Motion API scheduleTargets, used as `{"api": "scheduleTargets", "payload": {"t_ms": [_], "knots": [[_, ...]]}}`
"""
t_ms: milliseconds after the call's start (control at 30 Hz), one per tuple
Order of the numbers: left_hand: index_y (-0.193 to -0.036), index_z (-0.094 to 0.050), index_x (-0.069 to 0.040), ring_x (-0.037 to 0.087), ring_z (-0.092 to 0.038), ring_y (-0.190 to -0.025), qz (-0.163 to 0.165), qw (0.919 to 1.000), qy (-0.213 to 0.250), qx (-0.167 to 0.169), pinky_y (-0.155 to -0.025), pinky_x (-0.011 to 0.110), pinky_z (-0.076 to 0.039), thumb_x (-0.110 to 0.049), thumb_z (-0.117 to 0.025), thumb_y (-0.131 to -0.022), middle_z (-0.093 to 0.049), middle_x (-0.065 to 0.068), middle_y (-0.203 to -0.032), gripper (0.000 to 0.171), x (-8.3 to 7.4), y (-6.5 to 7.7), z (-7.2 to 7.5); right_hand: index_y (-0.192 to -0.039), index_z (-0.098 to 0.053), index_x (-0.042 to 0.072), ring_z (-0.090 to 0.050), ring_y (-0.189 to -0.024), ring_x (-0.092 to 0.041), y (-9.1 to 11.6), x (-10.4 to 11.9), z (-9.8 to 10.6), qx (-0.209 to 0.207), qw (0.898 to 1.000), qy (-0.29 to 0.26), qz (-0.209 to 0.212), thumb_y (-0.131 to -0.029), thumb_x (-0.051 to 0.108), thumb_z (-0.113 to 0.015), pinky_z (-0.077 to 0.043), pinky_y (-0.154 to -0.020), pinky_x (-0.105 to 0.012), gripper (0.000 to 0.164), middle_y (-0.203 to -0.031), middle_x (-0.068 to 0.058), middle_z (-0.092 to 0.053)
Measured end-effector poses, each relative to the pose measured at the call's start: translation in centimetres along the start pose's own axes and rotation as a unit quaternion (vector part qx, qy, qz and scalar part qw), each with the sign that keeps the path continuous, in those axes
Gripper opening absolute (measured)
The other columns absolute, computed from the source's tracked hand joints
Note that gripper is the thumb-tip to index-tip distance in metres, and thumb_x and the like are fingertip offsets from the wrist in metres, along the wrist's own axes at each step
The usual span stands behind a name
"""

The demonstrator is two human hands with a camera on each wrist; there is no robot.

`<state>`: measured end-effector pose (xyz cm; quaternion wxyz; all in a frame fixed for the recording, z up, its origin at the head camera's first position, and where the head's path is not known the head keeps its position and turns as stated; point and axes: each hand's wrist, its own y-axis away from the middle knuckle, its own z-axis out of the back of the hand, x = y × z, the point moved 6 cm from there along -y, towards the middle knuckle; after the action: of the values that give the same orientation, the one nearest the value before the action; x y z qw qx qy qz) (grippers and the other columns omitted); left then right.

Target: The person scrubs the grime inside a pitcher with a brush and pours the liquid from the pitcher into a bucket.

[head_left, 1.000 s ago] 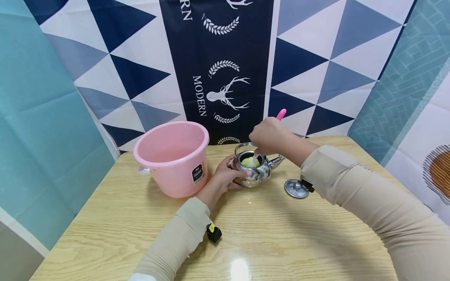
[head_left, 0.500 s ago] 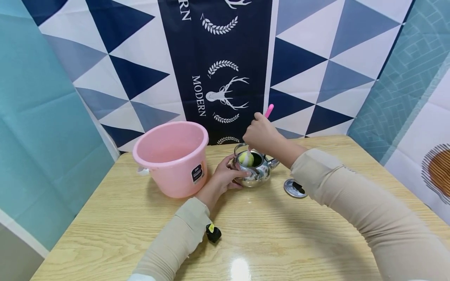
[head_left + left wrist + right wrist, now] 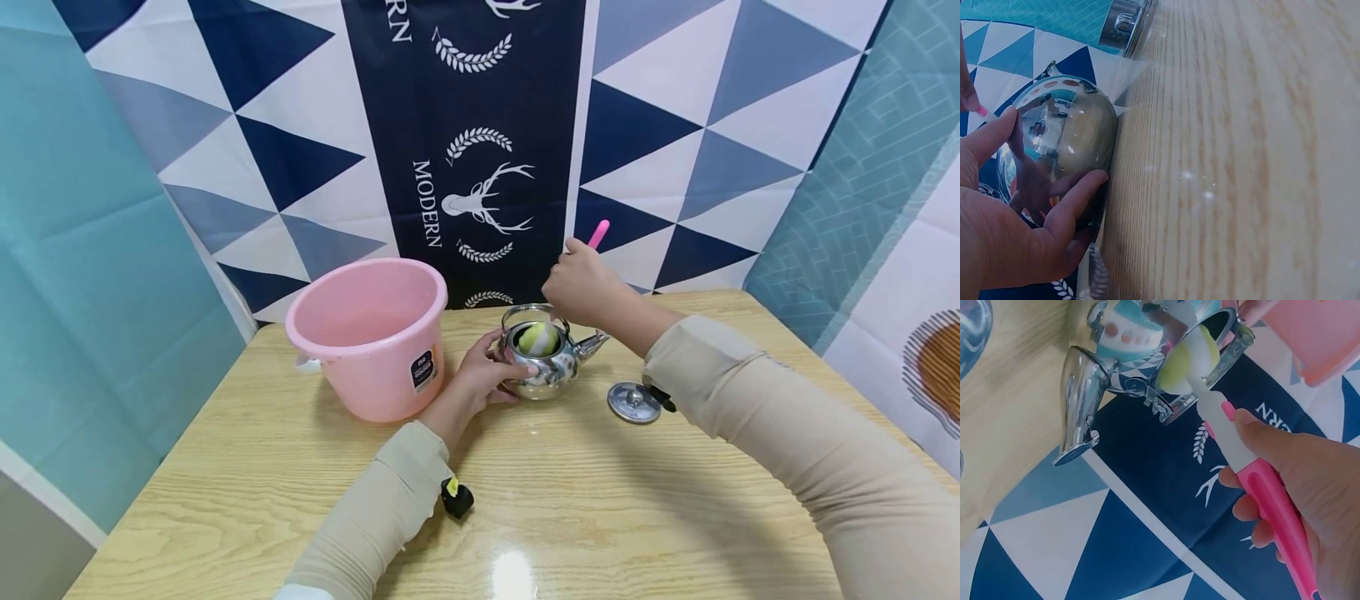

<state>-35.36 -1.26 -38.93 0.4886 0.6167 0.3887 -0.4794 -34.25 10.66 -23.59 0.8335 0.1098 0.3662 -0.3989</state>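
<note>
A shiny metal teapot [image 3: 542, 377] stands lidless on the table, spout to the right and hoop handle raised behind its mouth. My left hand [image 3: 483, 375] grips its left side; in the left wrist view, thumb and fingers [image 3: 1075, 203] spread round the rounded body. My right hand [image 3: 588, 287] holds a sponge brush by its pink and white handle [image 3: 1272, 512], fingers wrapped round it. The brush's yellow and white sponge head [image 3: 538, 340] sits in the teapot's mouth, its lower part hidden inside. To the right lies the metal lid [image 3: 633, 402], knob up.
A pink bucket [image 3: 375, 367] stands on the table just left of the teapot, near my left forearm. The wooden table [image 3: 570, 517] reaches back to a patterned cloth [image 3: 480, 108] hanging behind it.
My right hand moved left with the brush, then back right; the sponge head shifted likewise within the teapot's mouth and now shows higher. The left hand and teapot stayed put.
</note>
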Motion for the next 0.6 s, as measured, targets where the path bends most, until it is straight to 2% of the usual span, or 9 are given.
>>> {"api": "scheduleTargets", "payload": {"t_ms": [267,467,600], "knots": [[-0.142,-0.048,-0.03,0.03,-0.063,-0.093,0.006,0.9999,0.0,-0.013,-0.07,0.05,-0.059,-0.001,-0.086,-0.071,-0.048,0.013,-0.126,0.086,0.0,-0.1,0.1,-0.071,-0.073,0.016,-0.06,-0.066,-0.022,1.1,0.4,0.6,-0.028,0.999,-0.017,0.012,-0.08,0.055,-0.073,-0.036,-0.07,-0.036,0.04,-0.069,-0.001,-0.067],[-0.143,-0.048,-0.03,0.03,-0.062,-0.096,0.01,0.9999,0.0,-0.011,-0.072,0.051,-0.059,-0.001,-0.086,-0.072,-0.049,0.013,-0.126,0.085,0.0,0.0,0.1,-0.069,-0.071,0.017,-0.058,-0.064,-0.021,1.0,1.2,1.3,-0.032,0.999,-0.021,0.017,-0.082,0.053,-0.072,-0.038,-0.072,-0.036,0.038,-0.066,0.0,-0.065],[-0.143,-0.047,-0.03,0.029,-0.063,-0.094,0.01,0.9999,0.001,-0.006,-0.072,0.05,-0.059,-0.001,-0.085,-0.072,-0.049,0.013,-0.125,0.086,-0.1,0.0,0.0,-0.068,-0.07,0.017,-0.056,-0.062,-0.021,0.5,1.5,1.7,-0.035,0.999,-0.004,0.013,-0.081,0.054,-0.072,-0.036,-0.07,-0.035,0.039,-0.066,0.0,-0.064]]}}
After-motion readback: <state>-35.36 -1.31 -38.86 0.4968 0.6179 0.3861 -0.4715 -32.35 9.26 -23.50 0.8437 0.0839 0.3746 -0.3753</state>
